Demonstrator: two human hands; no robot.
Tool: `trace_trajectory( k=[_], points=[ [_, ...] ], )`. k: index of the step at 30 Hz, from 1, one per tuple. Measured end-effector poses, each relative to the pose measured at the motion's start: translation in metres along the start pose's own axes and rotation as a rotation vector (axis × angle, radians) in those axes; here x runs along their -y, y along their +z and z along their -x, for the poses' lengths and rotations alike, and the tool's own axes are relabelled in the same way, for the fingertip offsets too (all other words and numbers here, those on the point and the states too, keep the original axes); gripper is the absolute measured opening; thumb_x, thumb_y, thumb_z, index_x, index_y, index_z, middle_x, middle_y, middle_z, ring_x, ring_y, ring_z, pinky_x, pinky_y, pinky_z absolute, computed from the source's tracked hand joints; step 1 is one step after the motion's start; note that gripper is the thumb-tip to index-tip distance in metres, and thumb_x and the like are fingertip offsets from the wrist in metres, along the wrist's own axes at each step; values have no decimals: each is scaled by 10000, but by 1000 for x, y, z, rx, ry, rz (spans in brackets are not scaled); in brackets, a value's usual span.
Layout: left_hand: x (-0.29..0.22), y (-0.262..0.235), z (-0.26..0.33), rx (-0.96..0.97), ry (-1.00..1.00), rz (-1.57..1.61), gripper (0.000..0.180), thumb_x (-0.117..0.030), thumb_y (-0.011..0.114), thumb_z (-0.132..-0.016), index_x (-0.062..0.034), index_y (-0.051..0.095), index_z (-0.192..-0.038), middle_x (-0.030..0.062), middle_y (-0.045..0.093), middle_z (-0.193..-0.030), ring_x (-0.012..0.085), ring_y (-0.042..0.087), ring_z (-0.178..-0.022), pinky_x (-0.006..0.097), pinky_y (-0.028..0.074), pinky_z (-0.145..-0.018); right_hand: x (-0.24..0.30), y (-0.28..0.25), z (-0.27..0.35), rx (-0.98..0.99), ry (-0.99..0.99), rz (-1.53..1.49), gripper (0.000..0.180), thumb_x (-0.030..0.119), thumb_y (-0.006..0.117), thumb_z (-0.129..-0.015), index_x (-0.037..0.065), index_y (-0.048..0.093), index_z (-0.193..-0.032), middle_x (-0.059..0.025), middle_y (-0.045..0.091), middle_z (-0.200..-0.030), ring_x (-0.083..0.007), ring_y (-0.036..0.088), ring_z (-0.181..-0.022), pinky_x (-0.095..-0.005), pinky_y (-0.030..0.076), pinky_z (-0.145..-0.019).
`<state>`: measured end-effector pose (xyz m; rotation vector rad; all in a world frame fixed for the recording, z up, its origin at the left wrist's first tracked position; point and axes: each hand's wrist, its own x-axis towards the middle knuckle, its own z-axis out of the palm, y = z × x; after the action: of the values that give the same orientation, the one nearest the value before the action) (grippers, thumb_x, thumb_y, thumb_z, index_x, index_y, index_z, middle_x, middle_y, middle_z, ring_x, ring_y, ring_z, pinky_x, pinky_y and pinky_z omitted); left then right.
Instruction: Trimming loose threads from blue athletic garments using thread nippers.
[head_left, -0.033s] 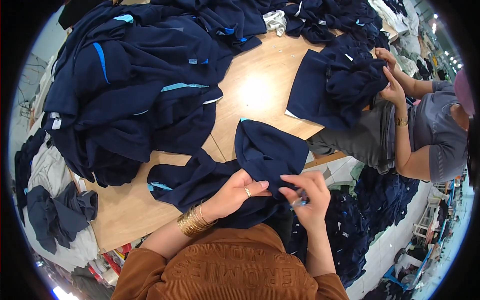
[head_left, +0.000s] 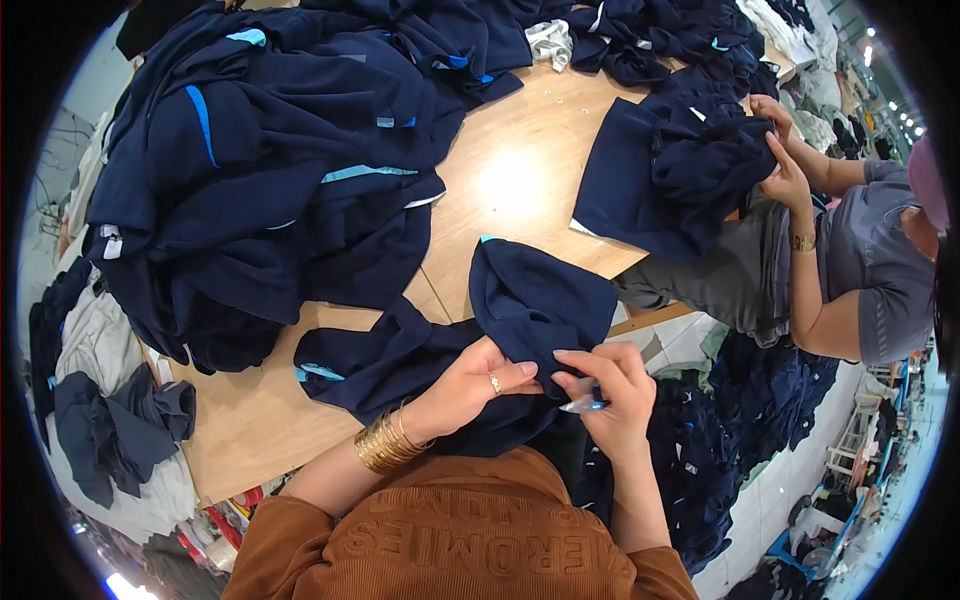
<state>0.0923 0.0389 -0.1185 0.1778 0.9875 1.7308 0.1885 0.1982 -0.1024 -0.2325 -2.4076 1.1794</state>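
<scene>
A dark navy garment (head_left: 540,300) with a light blue trim lies bunched at the near edge of the wooden table (head_left: 510,180). My left hand (head_left: 480,385), with a ring and gold bangles on the wrist, pinches a fold of it. My right hand (head_left: 612,390) is just to the right, fingertips touching the same fold. It grips a small blue-handled clipping tool (head_left: 586,403) between thumb and fingers. The tool's tip is mostly hidden by my fingers.
A large heap of navy garments (head_left: 270,180) covers the table's left and far side. At the right, a person in a grey shirt (head_left: 880,270) handles another navy garment (head_left: 670,180). More navy clothes (head_left: 720,450) are piled below the table's edge. Grey and white cloths (head_left: 100,340) hang at the left.
</scene>
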Motion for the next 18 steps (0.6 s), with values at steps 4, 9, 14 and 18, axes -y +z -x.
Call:
trace_trajectory(
  k=[4, 9, 14, 18],
  points=[
    [2, 1, -1, 19, 14, 30, 318, -108, 488, -917, -20, 421, -1215, 43, 531, -1146, 126, 525, -1039, 312, 443, -909, 3, -2, -1, -16, -24, 6, 150, -49, 664, -686, 47, 625, -794, -60, 529, -737, -184, 542, -653, -247, 421, -552],
    [4, -2, -1, 22, 55, -35, 305, -114, 481, -922, -16, 421, -1205, 50, 536, -1131, 126, 530, -1035, 311, 445, -908, -11, -28, 4, 228, 258, -765, 36, 8, 613, -771, 13, 577, -775, -54, 549, -679, -122, 479, -594, -234, 382, -554],
    [2, 4, -1, 5, 67, -80, 267, -143, 477, -932, -9, 439, -1160, 50, 548, -1086, 121, 552, -986, 301, 451, -899, 11, -20, -7, 89, 168, 2, 300, 138, 748, -686, 29, 583, -910, -43, 577, -709, -114, 525, -588, -234, 395, -511],
    [1, 5, 0, -37, 39, -78, 248, -168, 466, -941, -11, 451, -1132, 50, 553, -1072, 125, 556, -982, 302, 456, -895, 12, -13, -3, 38, 45, 170, 317, 172, 754, -684, 46, 569, -909, -38, 593, -770, -155, 527, -588, -259, 430, -524]
  ],
)
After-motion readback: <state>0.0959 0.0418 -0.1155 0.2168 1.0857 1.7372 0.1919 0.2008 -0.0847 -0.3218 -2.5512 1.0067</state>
